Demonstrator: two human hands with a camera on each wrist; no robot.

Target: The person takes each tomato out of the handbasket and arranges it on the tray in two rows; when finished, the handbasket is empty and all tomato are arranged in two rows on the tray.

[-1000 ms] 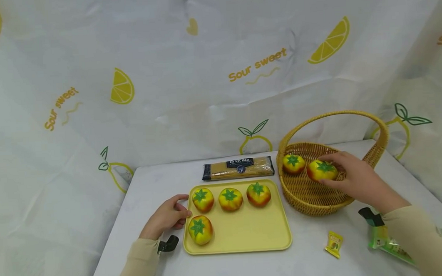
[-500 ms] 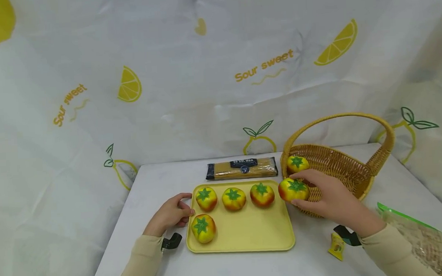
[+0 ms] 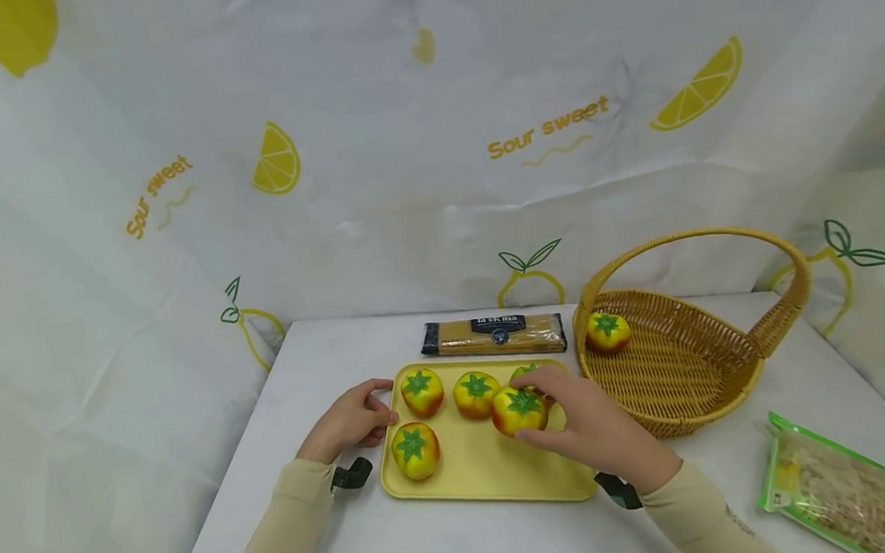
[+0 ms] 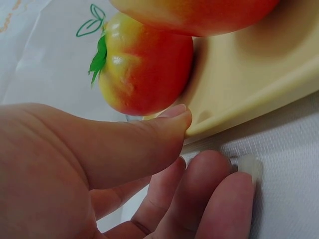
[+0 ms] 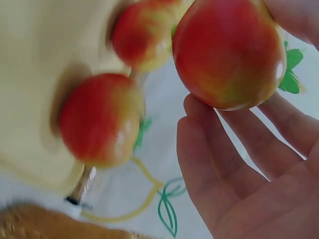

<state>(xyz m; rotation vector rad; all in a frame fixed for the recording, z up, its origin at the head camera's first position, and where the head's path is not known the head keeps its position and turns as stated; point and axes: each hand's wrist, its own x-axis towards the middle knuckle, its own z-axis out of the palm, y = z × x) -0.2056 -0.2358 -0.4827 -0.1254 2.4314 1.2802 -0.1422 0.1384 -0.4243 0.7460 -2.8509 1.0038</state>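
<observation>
My right hand holds a yellow-and-red tomato with a green star-shaped top over the yellow tray. In the right wrist view, thumb and fingers grip this tomato from opposite sides. Several like it sit on the tray: one at the front left, others in a back row, including a middle tomato and a right one partly hidden by the right hand. At the tray's left edge, my left hand pinches the rim, its thumb on top and fingers curled below it.
A wicker basket with a tall handle stands right of the tray, one tomato inside. Behind the tray lies a spaghetti packet. A green-edged clear bag is at the front right. A lemon-print cloth hangs behind.
My right hand has lifted the tomato out of the basket and carried it left over the tray. The left hand stays at the tray's rim. The small yellow packet is now out of sight.
</observation>
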